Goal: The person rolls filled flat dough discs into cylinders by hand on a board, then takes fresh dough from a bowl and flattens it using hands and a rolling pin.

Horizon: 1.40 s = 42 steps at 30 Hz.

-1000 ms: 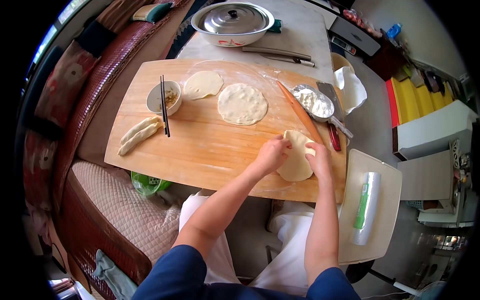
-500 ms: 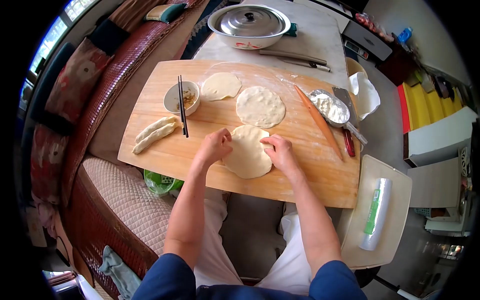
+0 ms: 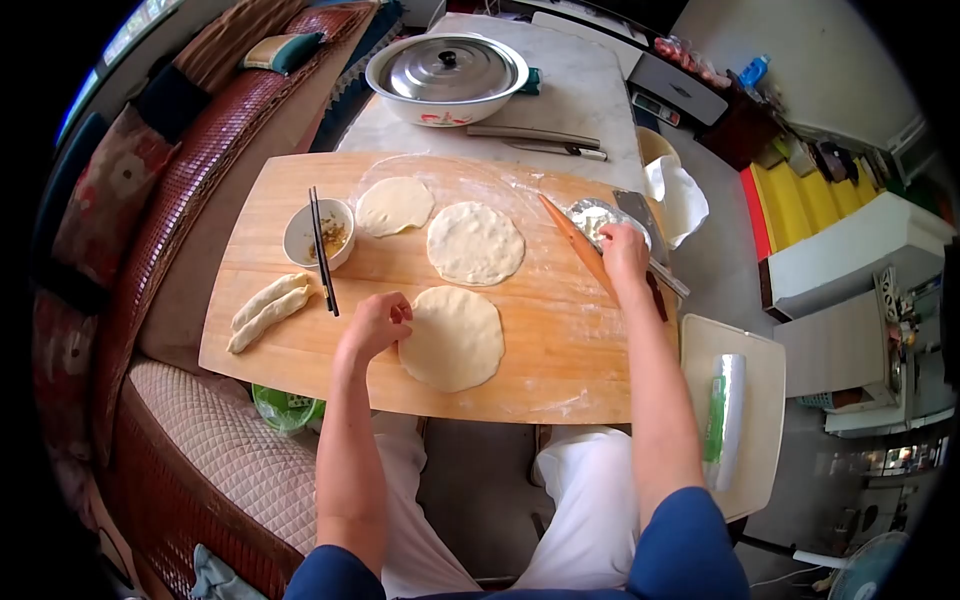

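Note:
A flat round of dough (image 3: 453, 340) lies near the front of the wooden board (image 3: 560, 370). My left hand (image 3: 378, 322) is at its upper left edge, fingers curled; whether they pinch the dough is unclear. My right hand (image 3: 624, 252) reaches over the metal scoop of flour (image 3: 592, 214), its fingertips down at the flour and partly hidden. Beside it lies the tapered rolling pin (image 3: 575, 240). Two more dough rounds, one larger (image 3: 475, 243) and one smaller (image 3: 395, 206), lie farther back. Black chopsticks (image 3: 322, 250) rest across a white bowl (image 3: 335, 232) holding some filling.
Two rolled dough pieces (image 3: 268, 312) lie at the board's left. A lidded basin (image 3: 447, 80) and a knife (image 3: 556, 149) sit on the table behind. A cleaver (image 3: 638, 212) is beside the scoop. A wrap roll (image 3: 725, 420) lies on a stool at right.
The dough round in my hands moved from the board's right side to the front middle and now lies flat. My right hand has let it go and moved to the flour scoop.

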Each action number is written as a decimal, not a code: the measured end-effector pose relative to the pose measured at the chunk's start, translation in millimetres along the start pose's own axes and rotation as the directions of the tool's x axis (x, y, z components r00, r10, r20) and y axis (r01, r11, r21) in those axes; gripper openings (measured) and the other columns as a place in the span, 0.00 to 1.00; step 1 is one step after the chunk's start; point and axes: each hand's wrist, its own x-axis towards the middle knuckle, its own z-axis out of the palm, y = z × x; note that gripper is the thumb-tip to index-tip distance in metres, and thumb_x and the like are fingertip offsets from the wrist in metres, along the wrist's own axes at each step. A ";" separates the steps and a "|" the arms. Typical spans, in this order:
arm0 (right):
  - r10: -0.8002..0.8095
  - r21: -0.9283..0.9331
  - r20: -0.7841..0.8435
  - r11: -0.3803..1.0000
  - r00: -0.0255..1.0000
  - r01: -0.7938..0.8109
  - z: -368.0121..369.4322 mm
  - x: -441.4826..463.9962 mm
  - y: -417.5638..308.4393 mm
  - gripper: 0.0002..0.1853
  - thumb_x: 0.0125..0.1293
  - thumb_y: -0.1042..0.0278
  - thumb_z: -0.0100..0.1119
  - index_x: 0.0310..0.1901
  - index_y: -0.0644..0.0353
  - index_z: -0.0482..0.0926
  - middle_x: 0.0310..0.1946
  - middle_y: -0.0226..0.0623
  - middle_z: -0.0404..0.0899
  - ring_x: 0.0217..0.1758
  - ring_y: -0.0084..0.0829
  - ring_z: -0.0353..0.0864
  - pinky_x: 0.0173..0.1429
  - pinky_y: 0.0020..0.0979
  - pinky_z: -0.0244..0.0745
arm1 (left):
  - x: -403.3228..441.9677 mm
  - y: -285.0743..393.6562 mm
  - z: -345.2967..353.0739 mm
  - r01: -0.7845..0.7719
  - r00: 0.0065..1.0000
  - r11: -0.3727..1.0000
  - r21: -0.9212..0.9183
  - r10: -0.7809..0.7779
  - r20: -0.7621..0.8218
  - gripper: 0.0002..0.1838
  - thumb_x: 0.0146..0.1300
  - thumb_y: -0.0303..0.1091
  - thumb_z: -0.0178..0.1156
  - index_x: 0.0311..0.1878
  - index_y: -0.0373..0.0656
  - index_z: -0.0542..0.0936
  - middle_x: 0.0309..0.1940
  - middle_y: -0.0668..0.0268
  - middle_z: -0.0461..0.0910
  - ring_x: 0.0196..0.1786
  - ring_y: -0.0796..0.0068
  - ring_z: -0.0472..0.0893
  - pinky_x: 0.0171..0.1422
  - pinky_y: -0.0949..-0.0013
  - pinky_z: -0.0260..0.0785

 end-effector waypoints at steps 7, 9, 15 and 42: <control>0.079 -0.077 0.273 0.995 0.959 -0.060 38.6 48.9 31.7 0.09 0.55 0.73 0.64 0.37 0.54 0.89 0.40 0.48 0.86 0.44 0.47 0.87 0.52 0.41 0.81 | 3.3 -9.1 -5.5 0.040 0.999 0.999 -0.032 -0.041 -0.023 0.11 0.50 0.28 0.68 0.37 0.36 0.83 0.29 0.61 0.84 0.33 0.70 0.84 0.39 0.67 0.78; 0.065 -0.028 0.224 0.998 0.972 -0.060 32.4 49.6 31.4 0.08 0.50 0.75 0.71 0.34 0.54 0.90 0.34 0.46 0.87 0.39 0.43 0.88 0.49 0.38 0.82 | 3.6 -5.5 -5.9 0.057 0.998 0.998 -0.035 -0.058 -0.024 0.10 0.51 0.28 0.67 0.37 0.36 0.83 0.28 0.61 0.85 0.32 0.69 0.84 0.37 0.67 0.78; -0.189 0.534 0.403 0.843 0.895 -0.063 39.8 34.2 -61.6 0.06 0.57 0.81 0.64 0.36 0.67 0.88 0.29 0.42 0.87 0.27 0.27 0.86 0.31 0.29 0.82 | 3.5 -1.1 -5.6 0.031 0.998 0.999 -0.030 -0.033 -0.052 0.06 0.56 0.28 0.66 0.35 0.36 0.82 0.27 0.64 0.83 0.27 0.75 0.82 0.30 0.69 0.75; -0.366 0.627 0.635 0.758 0.680 -0.178 37.6 -64.9 -174.1 0.07 0.62 0.84 0.59 0.40 0.70 0.85 0.30 0.40 0.86 0.26 0.26 0.86 0.30 0.28 0.84 | -1.3 -17.7 -8.6 -0.010 0.998 0.995 -0.096 0.004 -0.062 0.09 0.49 0.24 0.67 0.35 0.37 0.83 0.29 0.62 0.85 0.30 0.69 0.84 0.34 0.67 0.77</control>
